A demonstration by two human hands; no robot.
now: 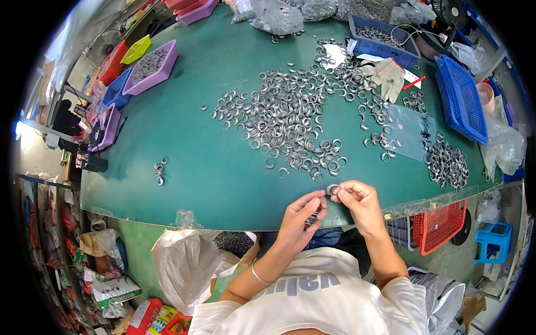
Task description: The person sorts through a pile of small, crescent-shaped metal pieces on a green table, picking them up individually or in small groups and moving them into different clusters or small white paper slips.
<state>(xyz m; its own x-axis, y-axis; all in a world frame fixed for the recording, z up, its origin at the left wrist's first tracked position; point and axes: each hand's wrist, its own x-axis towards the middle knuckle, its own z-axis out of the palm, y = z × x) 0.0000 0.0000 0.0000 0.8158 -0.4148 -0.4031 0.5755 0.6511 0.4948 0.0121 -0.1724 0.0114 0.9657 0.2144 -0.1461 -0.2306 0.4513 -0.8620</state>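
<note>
Ring [333, 190], small and metallic, is pinched between both hands just above the near edge of the green table [212, 167]. Left hand [301, 215]: forearm raised from the lower edge, wrist bent inward, bracelet [258, 276] noted at the wrist; fingers curled, thumb and forefinger closed against the ring's left side, with further rings seemingly cupped in the palm. Right hand [360, 204]: forearm nearly vertical, fingers folded, fingertips gripping the ring's right side. Ring pile [290, 117] is spread well beyond the hands; bare table surface lies between. Blue basket [460, 97] is observed at the far right.
</note>
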